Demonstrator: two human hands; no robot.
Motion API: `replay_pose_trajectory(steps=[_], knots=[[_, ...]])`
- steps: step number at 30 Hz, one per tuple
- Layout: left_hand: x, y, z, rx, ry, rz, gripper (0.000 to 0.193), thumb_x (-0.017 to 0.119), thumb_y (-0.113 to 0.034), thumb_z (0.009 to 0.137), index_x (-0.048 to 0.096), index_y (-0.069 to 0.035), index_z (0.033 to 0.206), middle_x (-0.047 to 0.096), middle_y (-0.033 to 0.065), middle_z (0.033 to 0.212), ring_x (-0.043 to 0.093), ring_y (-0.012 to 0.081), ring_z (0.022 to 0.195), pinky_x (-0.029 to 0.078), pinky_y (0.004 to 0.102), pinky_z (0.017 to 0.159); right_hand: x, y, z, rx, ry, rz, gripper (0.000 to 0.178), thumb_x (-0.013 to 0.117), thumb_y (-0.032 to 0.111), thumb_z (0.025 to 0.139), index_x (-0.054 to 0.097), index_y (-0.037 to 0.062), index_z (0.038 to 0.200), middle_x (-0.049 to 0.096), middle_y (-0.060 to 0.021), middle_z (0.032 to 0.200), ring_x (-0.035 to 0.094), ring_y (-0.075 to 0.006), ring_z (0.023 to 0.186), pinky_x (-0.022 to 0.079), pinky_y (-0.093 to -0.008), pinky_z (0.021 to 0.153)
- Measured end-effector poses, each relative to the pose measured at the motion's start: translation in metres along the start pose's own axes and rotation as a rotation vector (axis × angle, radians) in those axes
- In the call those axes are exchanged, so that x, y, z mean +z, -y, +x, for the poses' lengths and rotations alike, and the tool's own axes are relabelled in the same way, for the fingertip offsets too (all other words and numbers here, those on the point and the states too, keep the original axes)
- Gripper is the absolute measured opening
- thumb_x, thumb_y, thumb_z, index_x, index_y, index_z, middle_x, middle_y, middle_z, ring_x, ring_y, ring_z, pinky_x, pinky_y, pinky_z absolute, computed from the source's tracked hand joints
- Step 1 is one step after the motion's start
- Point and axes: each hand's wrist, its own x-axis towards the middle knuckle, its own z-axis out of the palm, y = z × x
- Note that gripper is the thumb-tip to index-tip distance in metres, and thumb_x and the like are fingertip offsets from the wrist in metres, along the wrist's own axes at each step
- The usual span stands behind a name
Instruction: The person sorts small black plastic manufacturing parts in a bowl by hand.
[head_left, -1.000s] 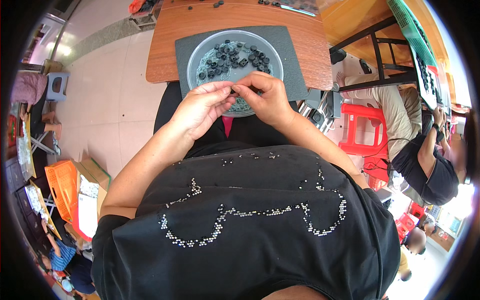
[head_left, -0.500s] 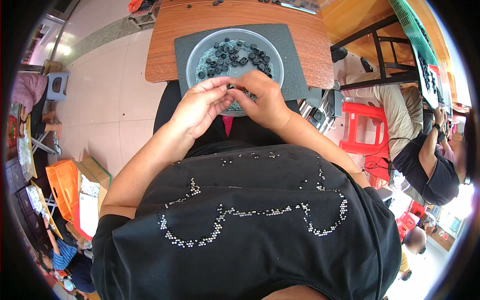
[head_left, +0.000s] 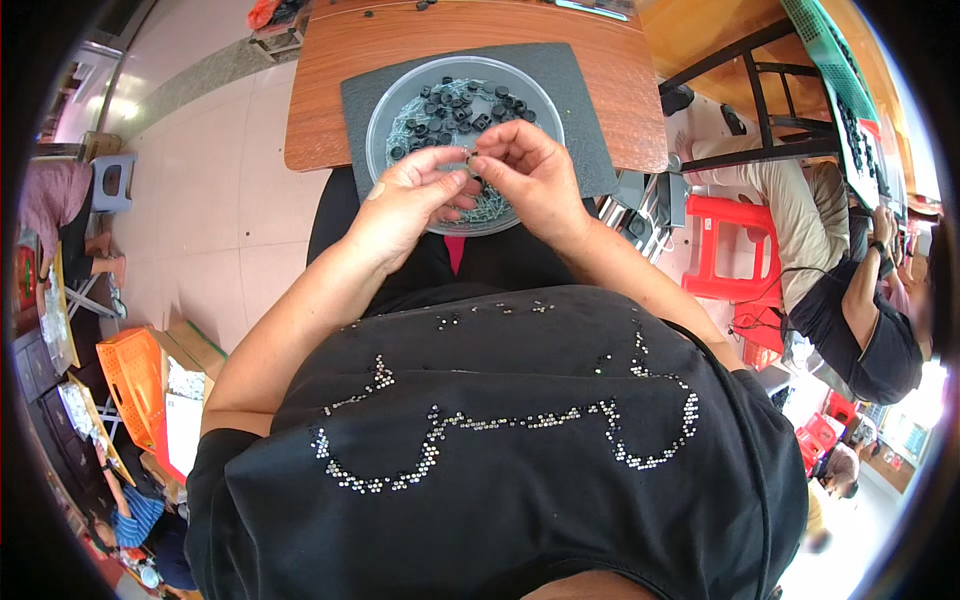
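Pinched between the fingertips of the left hand (head_left: 405,200) and right hand (head_left: 530,175), a tiny part (head_left: 470,158) hangs over the clear round tray (head_left: 385,115) of small black pieces (head_left: 455,105), seemingly so drops land inside, on a grey mat (head_left: 590,120) atop the wooden table (head_left: 320,100).

Left hand (head_left: 405,200) and right hand (head_left: 530,175) pinch 1 small part (head_left: 468,160) over a clear dish (head_left: 400,100) of black pieces (head_left: 460,105)
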Motion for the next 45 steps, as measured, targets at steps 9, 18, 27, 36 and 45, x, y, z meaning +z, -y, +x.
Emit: replay_pose_trajectory(steps=[9, 18, 27, 36, 45], knots=[[-0.035, -0.011, 0.067, 0.543, -0.32, 1.477, 0.028, 0.066, -0.013, 0.08, 0.063, -0.006, 0.107, 0.064, 0.014, 0.096, 0.059, 0.0306, 0.095, 0.047, 0.0377, 0.086, -0.021, 0.007, 0.012, 0.095, -0.109, 0.037, 0.009, 0.064, 0.005, 0.086, 0.062, 0.002, 0.094, 0.064, -0.0029, 0.083, 0.061, -0.0087, 0.071, 0.048, -0.0205, 0.061], [-0.039, -0.005, 0.077, 0.438, -0.318, 1.407, 0.024, 0.065, -0.01, 0.08, 0.062, -0.006, 0.103, 0.063, 0.0156, 0.097, 0.06, 0.0305, 0.092, 0.048, 0.0366, 0.082, -0.024, 0.006, 0.016, 0.079, -0.14, 0.121, 0.008, 0.063, 0.004, 0.086, 0.065, 0.0011, 0.093, 0.065, -0.0036, 0.082, 0.061, -0.0088, 0.073, 0.049, -0.0219, 0.063], [-0.032, -0.011, 0.045, 0.058, -0.027, -0.207, 0.023, 0.055, -0.014, 0.093, 0.057, 0.001, 0.11, 0.064, 0.0058, 0.092, 0.058, 0.011, 0.079, 0.049, 0.02, 0.066, -0.017, 0.016, 0.012, 0.028, -0.131, 0.102, 0.01, 0.063, -0.001, 0.083, 0.063, 0.0005, 0.093, 0.065, -0.0032, 0.084, 0.06, -0.0076, 0.075, 0.049, -0.0207, 0.067], [-0.011, -0.014, 0.013, 0.008, 0.191, -0.586, 0.022, 0.057, -0.013, 0.092, 0.06, 0.0, 0.109, 0.065, 0.0084, 0.093, 0.061, 0.014, 0.082, 0.051, 0.0213, 0.067, -0.002, 0.035, 0.0, -0.308, -0.086, -0.183, 0.013, 0.065, -0.004, 0.079, 0.064, -0.0007, 0.091, 0.062, -0.0056, 0.09, 0.063, -0.0108, 0.077, 0.051, -0.0229, 0.066], [0.002, -0.016, 0.005, 0.041, 0.226, -0.525, 0.023, 0.057, -0.012, 0.092, 0.059, -0.001, 0.111, 0.065, 0.0067, 0.092, 0.061, 0.0129, 0.083, 0.051, 0.0226, 0.071, 0.002, 0.049, -0.007, -0.497, -0.102, -0.429, 0.017, 0.067, -0.004, 0.073, 0.064, 0.0, 0.089, 0.063, -0.0084, 0.085, 0.064, -0.015, 0.071, 0.052, -0.0257, 0.062]])
